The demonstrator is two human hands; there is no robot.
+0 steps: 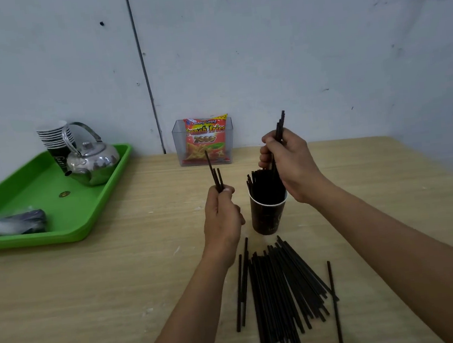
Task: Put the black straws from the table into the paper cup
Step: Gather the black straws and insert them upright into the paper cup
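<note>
Far left, on the pale wooden table (105,281): a shallow green plastic tray (37,188). At its near edge, a dark bundle in clear plastic wrap (10,223). At its back, a stack of nested paper cups (55,140), upright, with a shiny round metal kettle (94,162) just in front; touching or not, cannot tell.

Centre back, against the wall: a clear plastic box (182,148) holding an orange-red snack packet (206,138), upright.

Left hand (221,213): raised over the table, fingers curled, pinching three thin black straws (216,176) by their lower ends, tips pointing up.

Just right of it: a dark paper cup (268,217), upright on the table between the two hands, packed with a standing bunch of black straws (263,185) rising above the rim.

Right hand (291,164): above and just right of the cup mouth, fingers closed round a small bundle of black straws (280,126), lower ends reaching down to the cup mouth.

Near side, right of centre: a loose pile of black straws (280,291) flat on the table, just in front of the cup. At the pile's right, a single black straw (334,299) lying slightly apart.
</note>
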